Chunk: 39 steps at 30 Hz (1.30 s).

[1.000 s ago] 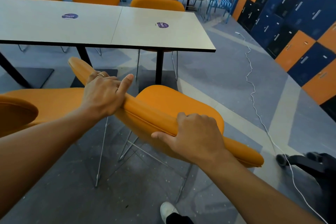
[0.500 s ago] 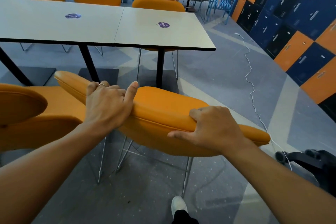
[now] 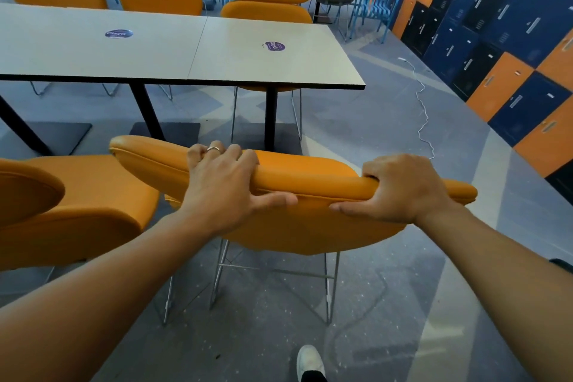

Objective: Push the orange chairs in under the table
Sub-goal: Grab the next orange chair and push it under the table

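We are swinging the chair squarer to the table than a moment ago, and it is standing short of the near edge on the grey floor, blue and orange lockers off to the right, with our left hand and right hand gripping its backrest, fingers curled over the top.

The padded, wire-legged orange chair stands just short of the grey table.

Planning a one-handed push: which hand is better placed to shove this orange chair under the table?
Probably left hand: it grips the backrest nearer its middle; right hand grips near the end.
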Motion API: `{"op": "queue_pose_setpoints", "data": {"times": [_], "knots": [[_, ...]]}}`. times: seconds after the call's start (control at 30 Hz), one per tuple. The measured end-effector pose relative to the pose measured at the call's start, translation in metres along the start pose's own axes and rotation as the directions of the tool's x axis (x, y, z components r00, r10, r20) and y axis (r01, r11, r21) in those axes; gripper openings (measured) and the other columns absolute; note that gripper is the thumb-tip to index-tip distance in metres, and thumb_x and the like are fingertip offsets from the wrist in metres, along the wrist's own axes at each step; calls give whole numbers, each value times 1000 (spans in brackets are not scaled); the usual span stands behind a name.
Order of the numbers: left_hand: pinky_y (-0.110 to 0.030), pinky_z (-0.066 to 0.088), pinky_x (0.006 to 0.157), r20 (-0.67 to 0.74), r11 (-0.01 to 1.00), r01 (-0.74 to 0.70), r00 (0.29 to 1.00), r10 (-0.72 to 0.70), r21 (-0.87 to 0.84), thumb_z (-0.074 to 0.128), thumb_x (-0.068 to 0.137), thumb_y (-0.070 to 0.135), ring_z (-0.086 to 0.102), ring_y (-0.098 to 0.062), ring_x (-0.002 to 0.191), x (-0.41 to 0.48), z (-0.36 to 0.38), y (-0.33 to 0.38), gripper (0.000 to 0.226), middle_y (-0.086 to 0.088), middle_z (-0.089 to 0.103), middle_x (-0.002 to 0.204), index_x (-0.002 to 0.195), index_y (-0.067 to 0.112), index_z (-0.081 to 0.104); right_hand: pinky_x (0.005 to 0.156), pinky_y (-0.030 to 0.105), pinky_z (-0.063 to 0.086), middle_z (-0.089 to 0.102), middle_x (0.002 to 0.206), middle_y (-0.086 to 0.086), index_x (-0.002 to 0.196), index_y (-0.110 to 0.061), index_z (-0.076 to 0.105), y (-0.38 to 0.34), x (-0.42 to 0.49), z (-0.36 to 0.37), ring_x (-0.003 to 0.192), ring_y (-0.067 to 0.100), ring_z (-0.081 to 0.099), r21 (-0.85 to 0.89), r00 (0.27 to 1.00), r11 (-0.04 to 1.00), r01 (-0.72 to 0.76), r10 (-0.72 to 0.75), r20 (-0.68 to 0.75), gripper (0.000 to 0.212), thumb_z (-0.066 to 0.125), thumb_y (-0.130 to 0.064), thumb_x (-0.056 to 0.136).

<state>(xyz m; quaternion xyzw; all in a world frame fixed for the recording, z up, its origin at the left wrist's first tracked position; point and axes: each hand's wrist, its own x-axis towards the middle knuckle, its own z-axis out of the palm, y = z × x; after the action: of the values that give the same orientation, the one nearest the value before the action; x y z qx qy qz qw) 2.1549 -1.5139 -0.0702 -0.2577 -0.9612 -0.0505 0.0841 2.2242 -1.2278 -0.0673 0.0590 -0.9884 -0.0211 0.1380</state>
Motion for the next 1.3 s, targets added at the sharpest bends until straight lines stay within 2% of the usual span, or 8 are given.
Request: {"op": "queue_pose_setpoints", "data": {"times": [0.07, 0.2, 0.3, 0.43, 0.73, 1.03, 1.17, 1.3], "knots": [[-51, 23, 104, 41, 999, -15, 999, 13, 30, 21, 55, 101, 47, -28, 116, 11, 1, 8, 100, 1, 57, 112, 115, 27, 53, 55, 21, 31, 51, 55, -13, 59, -28, 54, 17, 9, 3, 53, 5, 47, -18, 1000, 1000, -8, 8, 12, 83, 22, -105, 60], [-52, 23, 105, 7, 1000, 6, 1000, -6, 4, 39, 61, 93, 45, -29, 121, 38, 9, 23, 89, -2, 58, 117, 118, 26, 53, 55, 20, 34, 52, 57, -15, 58, -31, 50, 47, 27, 15, 54, 6, 50, -14, 999, 999, -40, 40, -9, 77, 26, -104, 60], [-51, 22, 103, -3, 1000, 14, 1000, -14, -4, 36, 59, 94, 46, -29, 118, 57, 13, 17, 90, -1, 59, 114, 115, 26, 54, 58, 27, 48, 57, 60, -14, 62, -30, 57, 51, 37, 23, 57, 8, 54, 9, 995, 996, -92, 92, -37, 81, 27, -106, 58], [-49, 19, 102, 12, 999, 34, 999, -33, -30, 37, 54, 95, 47, -26, 116, 82, 14, -6, 89, 2, 58, 111, 112, 30, 57, 60, 31, 51, 59, 61, -12, 65, -29, 61, 44, 61, 31, 57, 11, 55, 3, 994, 996, -86, 86, -74, 83, 29, -106, 58], [-49, 21, 103, 8, 995, 86, 996, -86, -51, 35, 45, 97, 50, -26, 111, 116, 15, -37, 94, 4, 60, 105, 106, 29, 60, 57, 27, 44, 54, 59, -11, 62, -28, 54, 40, 106, 43, 55, 9, 51, 8, 997, 999, -41, 41, -63, 81, 29, -105, 60], [-47, 21, 99, -10, 988, 153, 988, -153, -27, 33, 43, 98, 49, -26, 108, 164, 27, -28, 92, 4, 58, 99, 98, 29, 59, 58, 26, 45, 58, 64, -10, 67, -29, 59, 83, 159, 59, 57, 11, 54, 46, 997, 999, 24, -21, -69, 84, 26, -106, 59], [-47, 21, 99, -20, 982, 187, 982, -187, 14, 30, 43, 99, 49, -26, 108, 191, 32, -25, 96, 4, 58, 101, 100, 28, 61, 54, 23, 33, 51, 58, -12, 61, -29, 51, 102, 187, 68, 53, 9, 49, 43, 994, 998, 51, -46, -98, 77, 32, -104, 60], [-48, 22, 98, -37, 975, 220, 975, -219, 22, 31, 44, 98, 50, -27, 107, 220, 38, -23, 95, 3, 58, 101, 101, 28, 61, 56, 23, 33, 54, 60, -11, 62, -28, 52, 123, 217, 78, 55, 9, 49, 59, 993, 994, 87, -82, -85, 82, 25, -105, 60]]}}
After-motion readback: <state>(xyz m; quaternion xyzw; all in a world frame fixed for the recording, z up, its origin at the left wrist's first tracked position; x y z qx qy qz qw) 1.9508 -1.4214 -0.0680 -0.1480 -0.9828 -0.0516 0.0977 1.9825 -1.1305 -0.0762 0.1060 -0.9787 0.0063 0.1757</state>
